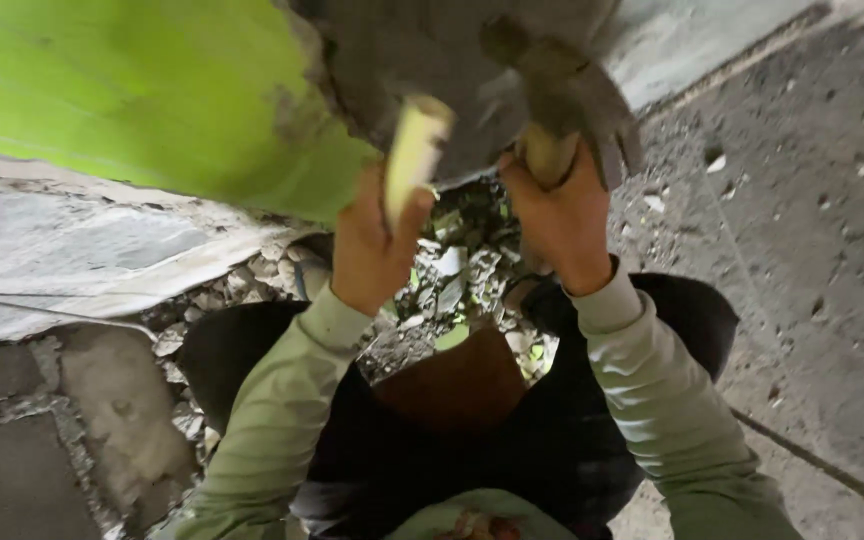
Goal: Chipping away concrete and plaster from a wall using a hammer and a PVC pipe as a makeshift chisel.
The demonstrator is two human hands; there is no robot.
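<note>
A pale cream, rod-shaped chisel is standing tilted against the broken grey patch of wall, its tip pressing into the crumbled plaster beside the bright green painted wall surface. The person's left hand is gripping its lower end, fingers wrapped tight around the shaft. Just to the side, the right hand is clenching the yellowish wooden handle of a grey-headed hammer, whose head is blurring against the wall. Below both hands, a heap of grey and white rubble chips is lying between the person's dark-clad knees, on the rough concrete floor.
</note>
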